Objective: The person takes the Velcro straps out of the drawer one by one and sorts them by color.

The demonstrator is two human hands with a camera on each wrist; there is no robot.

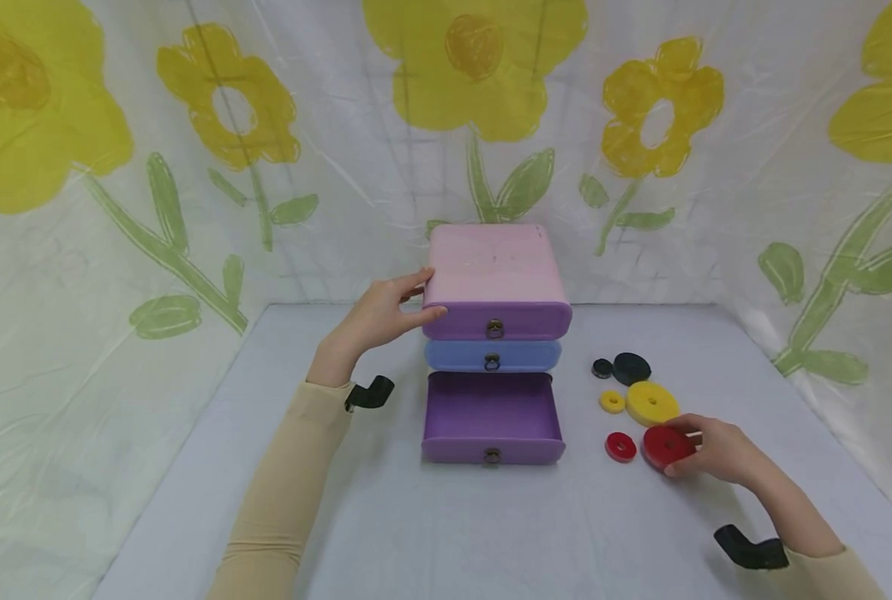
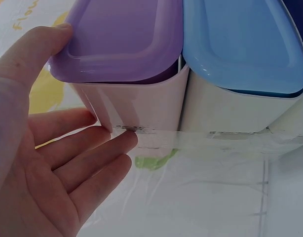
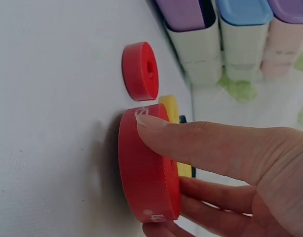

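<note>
My right hand [image 1: 724, 450] grips a large red tape roll [image 1: 667, 447] on the table, thumb on one edge and fingers round the other. In the right wrist view the roll [image 3: 146, 168] has a woven surface with white print. A smaller red roll [image 1: 621, 447] lies just left of it. My left hand [image 1: 378, 315] touches the left side of a small drawer cabinet [image 1: 494, 262], thumb at the front edge of the purple top drawer [image 1: 461, 321], fingers nearly straight. The blue middle drawer [image 1: 453, 356] is closed. The purple bottom drawer [image 1: 491, 417] is pulled out with nothing in it.
A large yellow roll [image 1: 650, 403] and a small yellow one [image 1: 612, 402] lie behind the red pair. Farther back are a large black roll [image 1: 632, 368] and a small black one [image 1: 602, 368]. A flower-printed curtain [image 1: 371, 225] hangs behind the white table [image 1: 528, 533].
</note>
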